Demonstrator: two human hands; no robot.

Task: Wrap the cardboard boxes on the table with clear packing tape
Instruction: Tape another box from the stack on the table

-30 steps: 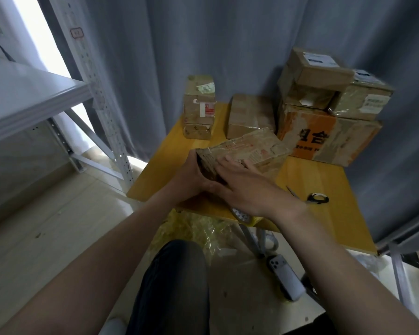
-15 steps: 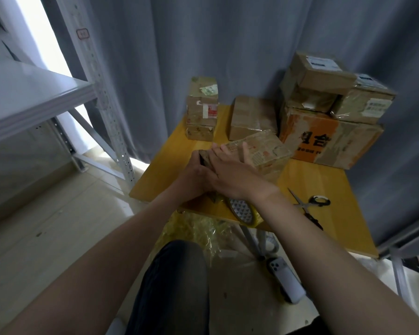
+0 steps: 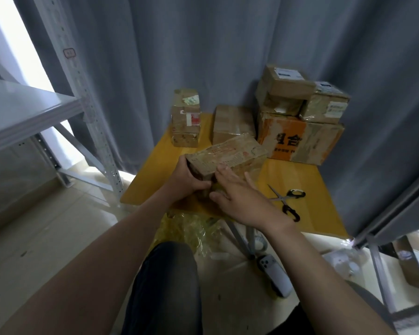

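Near the front edge of the table, the left grip clasps one end of the taped box; the right grip presses flat-fingered on its side. Box closed, contents hidden.

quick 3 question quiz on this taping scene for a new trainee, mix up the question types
1. True or false: the scissors lie on the table, to the right of the box in hand.
2. Which of the hands curls round that box's near end? A) left B) right C) neither
3. Fill in: the big box under the back-right stack is printed ___.

Key: 1 true. 2 A: the left hand grips it; the right hand presses with straight fingers. 3 orange.
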